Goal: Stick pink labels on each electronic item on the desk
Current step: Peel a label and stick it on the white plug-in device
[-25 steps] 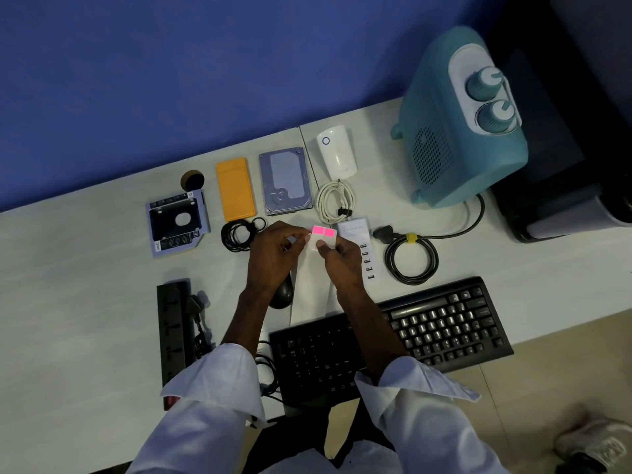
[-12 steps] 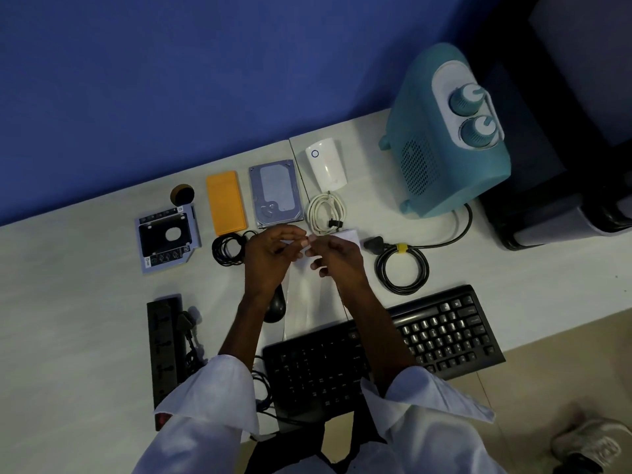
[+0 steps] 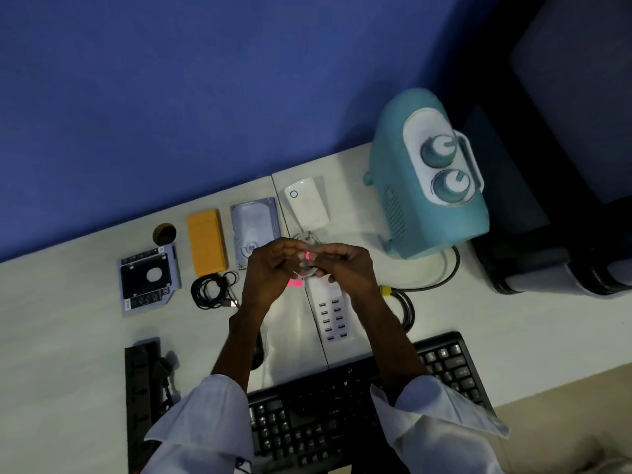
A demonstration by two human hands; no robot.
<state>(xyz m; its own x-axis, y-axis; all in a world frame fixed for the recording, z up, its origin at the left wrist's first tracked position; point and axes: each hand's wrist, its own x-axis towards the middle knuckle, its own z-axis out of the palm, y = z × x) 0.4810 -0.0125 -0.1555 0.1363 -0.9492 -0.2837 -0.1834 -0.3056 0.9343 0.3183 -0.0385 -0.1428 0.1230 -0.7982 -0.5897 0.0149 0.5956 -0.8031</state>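
Fingers (image 3: 290, 250) of left hand (image 3: 265, 275) pinch 1 pink label (image 3: 307, 256); right hand (image 3: 349, 268) grips label sheet (image 3: 297, 283).

Seemingly two pink labels (image 3: 307, 255), one keyboard (image 3: 451, 366).

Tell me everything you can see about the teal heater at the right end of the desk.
The teal heater looks like smooth plastic, with a white top panel carrying two round teal knobs, a slotted grille on its side and small feet. It stands on the desk near the blue wall. A black cord leaves its base. Nothing rests on it, and nothing pink is stuck on it.
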